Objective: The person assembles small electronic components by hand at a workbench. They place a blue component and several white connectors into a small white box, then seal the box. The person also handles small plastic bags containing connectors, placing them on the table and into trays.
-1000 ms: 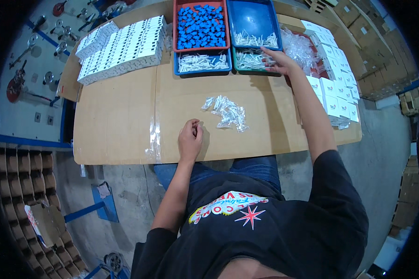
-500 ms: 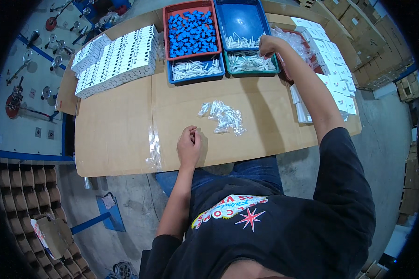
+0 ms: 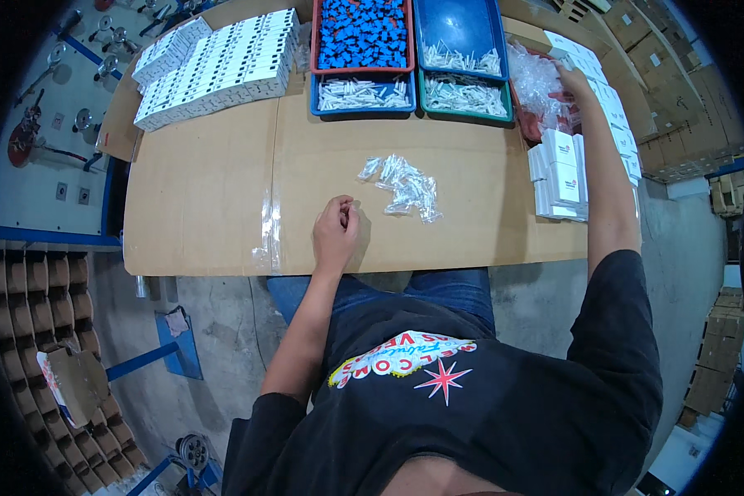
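Observation:
My left hand (image 3: 336, 233) rests over the cardboard near the table's front edge, fingers curled together; whatever is in them is too small to make out. Just to its right lies a loose pile of small clear bags with white plastic pieces (image 3: 403, 187). My right arm is stretched far forward, and my right hand (image 3: 574, 83) is at the right side of a red tray (image 3: 531, 126) heaped with clear plastic bags (image 3: 534, 83). Its fingers are small and partly hidden, so their grip does not show.
Trays of blue pieces (image 3: 364, 35) and white pieces (image 3: 364, 94), (image 3: 463, 94) line the far side. A blue tray (image 3: 459, 29) stands behind. White boxes (image 3: 219, 70) are stacked at left, more white boxes (image 3: 564, 169) at right. A cardboard sheet (image 3: 198, 182) covers the table.
My right hand has moved rightward from the green tray of white pieces to the red tray of plastic bags. The left hand stays closed near the pile. The whole view has shifted slightly.

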Motion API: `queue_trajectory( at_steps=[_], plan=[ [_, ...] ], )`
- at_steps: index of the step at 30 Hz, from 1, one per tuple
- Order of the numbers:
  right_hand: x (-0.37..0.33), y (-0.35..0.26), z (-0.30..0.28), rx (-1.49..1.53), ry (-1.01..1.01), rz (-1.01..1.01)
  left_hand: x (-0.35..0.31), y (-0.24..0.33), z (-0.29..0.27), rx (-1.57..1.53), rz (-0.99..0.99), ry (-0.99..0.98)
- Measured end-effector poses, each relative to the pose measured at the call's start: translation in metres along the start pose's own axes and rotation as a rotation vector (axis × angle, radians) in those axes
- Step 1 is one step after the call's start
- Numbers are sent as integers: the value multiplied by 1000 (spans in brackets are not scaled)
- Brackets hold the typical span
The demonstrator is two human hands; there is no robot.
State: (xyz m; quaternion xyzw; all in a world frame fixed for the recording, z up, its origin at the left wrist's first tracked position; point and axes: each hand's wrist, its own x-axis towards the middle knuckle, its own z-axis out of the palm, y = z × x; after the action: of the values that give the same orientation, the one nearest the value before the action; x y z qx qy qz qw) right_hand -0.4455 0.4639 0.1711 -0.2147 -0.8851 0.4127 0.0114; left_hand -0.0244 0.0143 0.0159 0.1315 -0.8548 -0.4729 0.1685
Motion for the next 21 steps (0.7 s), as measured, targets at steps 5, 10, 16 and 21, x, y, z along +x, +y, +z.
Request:
queue_trajectory(
  at_steps=[5, 10, 16, 21],
  plan=[
    [-62, 14, 22, -147, -47, -495, 1, 3, 3, 32, -14, -17],
    [-263, 38, 134, -42, -536, -1023, 0, 1, 1, 68, -5, -6],
    [-330, 40, 194, -222, -541, -1413, 0, 5, 1, 63, 23, 5],
    [-320, 40, 205, -256, -592, -1380, 0, 1, 1, 68, 24, 0]
  ],
)
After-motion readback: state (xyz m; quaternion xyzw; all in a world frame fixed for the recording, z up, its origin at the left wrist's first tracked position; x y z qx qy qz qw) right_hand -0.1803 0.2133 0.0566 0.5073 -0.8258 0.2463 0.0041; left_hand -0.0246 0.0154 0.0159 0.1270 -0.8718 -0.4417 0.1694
